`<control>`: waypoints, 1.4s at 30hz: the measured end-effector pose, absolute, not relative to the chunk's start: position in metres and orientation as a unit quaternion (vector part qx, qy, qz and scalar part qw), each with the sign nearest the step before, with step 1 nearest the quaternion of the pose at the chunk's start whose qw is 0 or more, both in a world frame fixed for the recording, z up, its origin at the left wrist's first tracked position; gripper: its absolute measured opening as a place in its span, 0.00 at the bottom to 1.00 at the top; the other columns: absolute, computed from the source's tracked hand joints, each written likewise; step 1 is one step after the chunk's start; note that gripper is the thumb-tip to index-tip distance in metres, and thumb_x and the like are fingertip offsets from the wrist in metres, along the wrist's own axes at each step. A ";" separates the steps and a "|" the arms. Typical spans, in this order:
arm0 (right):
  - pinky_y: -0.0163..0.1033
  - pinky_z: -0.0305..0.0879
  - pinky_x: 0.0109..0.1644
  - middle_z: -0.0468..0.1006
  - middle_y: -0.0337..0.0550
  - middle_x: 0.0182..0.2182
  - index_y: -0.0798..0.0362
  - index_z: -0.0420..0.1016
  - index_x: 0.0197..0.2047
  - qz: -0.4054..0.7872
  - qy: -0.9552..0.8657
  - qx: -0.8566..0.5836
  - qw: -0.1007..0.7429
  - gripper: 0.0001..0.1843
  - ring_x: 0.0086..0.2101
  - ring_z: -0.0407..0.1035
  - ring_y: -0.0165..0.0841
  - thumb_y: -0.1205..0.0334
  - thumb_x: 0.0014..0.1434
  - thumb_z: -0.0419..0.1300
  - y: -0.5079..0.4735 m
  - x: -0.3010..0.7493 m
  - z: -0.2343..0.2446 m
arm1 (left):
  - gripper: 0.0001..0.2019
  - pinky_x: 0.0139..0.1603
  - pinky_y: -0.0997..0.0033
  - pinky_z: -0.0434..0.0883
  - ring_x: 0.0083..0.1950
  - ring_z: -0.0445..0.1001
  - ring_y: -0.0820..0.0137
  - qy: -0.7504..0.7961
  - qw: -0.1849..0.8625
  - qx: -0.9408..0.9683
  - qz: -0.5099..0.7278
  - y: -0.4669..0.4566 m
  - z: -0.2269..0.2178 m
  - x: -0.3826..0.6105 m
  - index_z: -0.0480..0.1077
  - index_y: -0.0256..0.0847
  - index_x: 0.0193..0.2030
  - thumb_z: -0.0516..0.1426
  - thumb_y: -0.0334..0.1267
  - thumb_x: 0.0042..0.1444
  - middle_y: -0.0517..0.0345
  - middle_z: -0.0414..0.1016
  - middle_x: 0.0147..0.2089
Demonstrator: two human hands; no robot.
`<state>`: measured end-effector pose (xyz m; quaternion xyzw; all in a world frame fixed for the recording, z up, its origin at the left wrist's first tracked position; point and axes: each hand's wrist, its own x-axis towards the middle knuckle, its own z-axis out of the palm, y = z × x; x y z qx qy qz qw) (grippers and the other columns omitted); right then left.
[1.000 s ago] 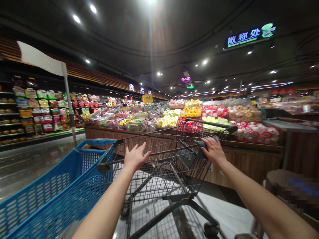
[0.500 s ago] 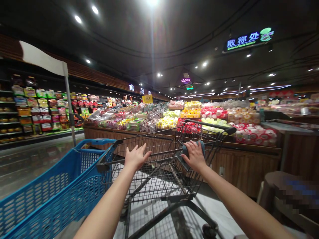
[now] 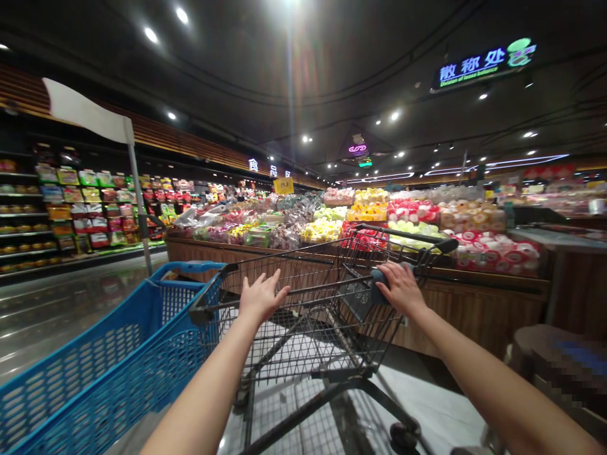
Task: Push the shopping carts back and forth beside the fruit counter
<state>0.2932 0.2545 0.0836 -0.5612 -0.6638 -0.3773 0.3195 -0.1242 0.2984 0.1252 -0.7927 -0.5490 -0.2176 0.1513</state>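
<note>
A black wire shopping cart (image 3: pixel 303 344) stands side-on in front of me. My left hand (image 3: pixel 260 298) is over its near top rim with fingers spread; whether it rests on the wire I cannot tell. My right hand (image 3: pixel 401 287) is at the handle end of the cart, its fingers curled over a bunched blue-grey cloth (image 3: pixel 378 289) at the side of the cart. The palm hides part of the cloth. The cart's black handle (image 3: pixel 417 239) lies just beyond the right hand.
A blue plastic basket cart (image 3: pixel 137 341) stands close at my left, near a pole with a white flag (image 3: pixel 85 114). Behind the black cart is a wooden display counter (image 3: pixel 474 309) heaped with packaged goods. A dark rounded seat-like object (image 3: pixel 535 344) is at the right.
My right hand has slid to the right with the cloth, along the cart toward the handle end. The left hand keeps its spread pose. The whole view has shifted slightly.
</note>
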 end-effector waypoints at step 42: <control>0.61 0.35 0.68 0.72 0.51 0.53 0.54 0.67 0.58 -0.372 -0.658 -0.564 0.331 0.29 0.59 0.57 0.47 0.41 0.63 0.49 0.262 0.258 0.082 | 0.34 0.69 0.39 0.47 0.72 0.54 0.56 -0.524 0.174 -0.803 -0.225 0.303 0.120 -0.122 0.51 0.51 0.71 0.40 0.63 0.63 0.55 0.57 0.71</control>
